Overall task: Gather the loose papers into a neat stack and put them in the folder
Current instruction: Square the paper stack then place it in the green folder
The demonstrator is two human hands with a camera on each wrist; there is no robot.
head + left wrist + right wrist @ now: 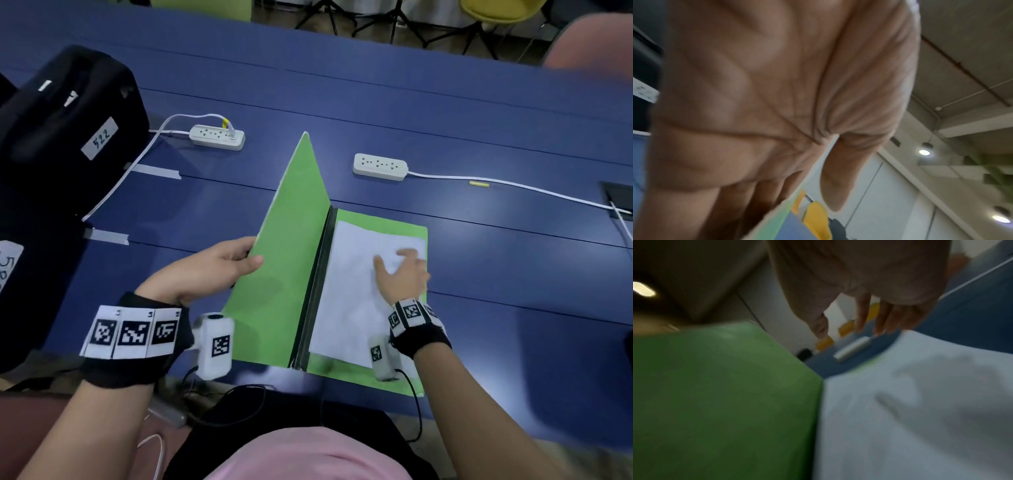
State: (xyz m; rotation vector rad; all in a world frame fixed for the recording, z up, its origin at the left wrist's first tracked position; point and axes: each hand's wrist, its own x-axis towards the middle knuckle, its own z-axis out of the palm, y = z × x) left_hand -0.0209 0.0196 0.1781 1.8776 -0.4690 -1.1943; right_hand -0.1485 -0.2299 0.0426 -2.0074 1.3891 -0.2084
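Now the blue table (pixel 445 113) holds the green folder (pixel 284 274), lying open. White papers (pixel 356 291) lie on its right side. The left hand (pixel 209 270) pinches the raised cover's edge. The right hand (pixel 404 274) lies flat on the papers, fingers spread.

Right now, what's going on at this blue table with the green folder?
A person is filing papers. Their left hand grips the edge of the green folder's raised cover, holding it up at an angle. Their right hand lies flat, fingers spread, on the white stack of papers already lying on the folder's inside. The folder is not yet closed.
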